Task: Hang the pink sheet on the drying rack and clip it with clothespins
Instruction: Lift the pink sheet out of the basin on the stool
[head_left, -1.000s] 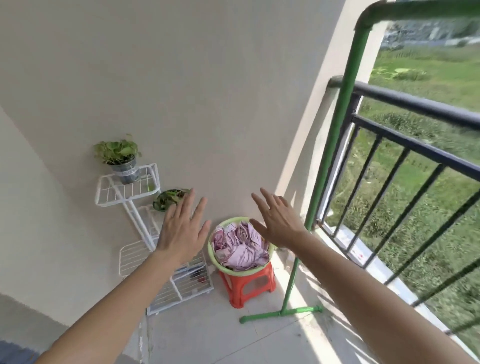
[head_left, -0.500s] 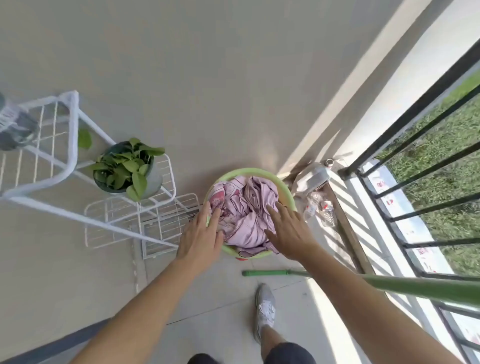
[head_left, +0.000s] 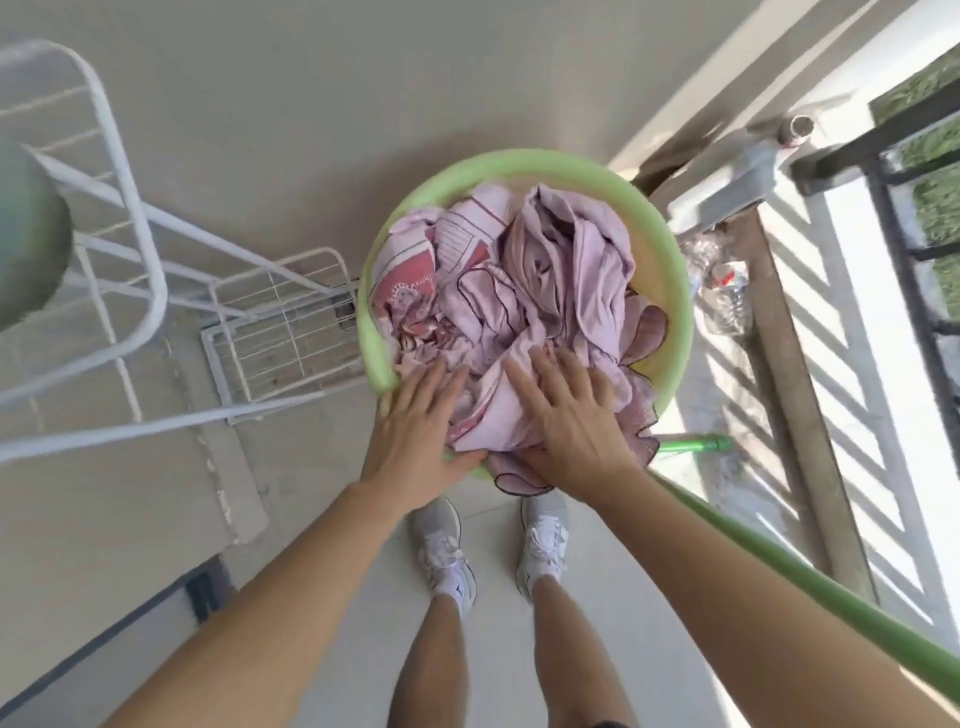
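The pink sheet (head_left: 545, 270) lies crumpled in a round green basin (head_left: 670, 270) right below me. My left hand (head_left: 421, 436) rests flat on the near left of the heap, fingers straight, its palm over the basin's rim. Beside it, my right hand (head_left: 576, 421) lies on the near right of the sheet with fingers spread and straight. A ruffled edge of the cloth hangs over the near rim. The green bar of the drying rack (head_left: 810, 587) slants across the lower right, under my right forearm. No clothespins are in view.
A white wire plant stand (head_left: 156, 260) stands to the left, with a blurred pot (head_left: 26, 234) on it. A dark balcony railing (head_left: 909, 208) and a concrete kerb run along the right. My two feet in white shoes (head_left: 488, 551) stand just before the basin.
I have bent closer over the basin and the view now points straight down. Both hands have come down from the air onto the sheet, moving a little nearer the front rim.
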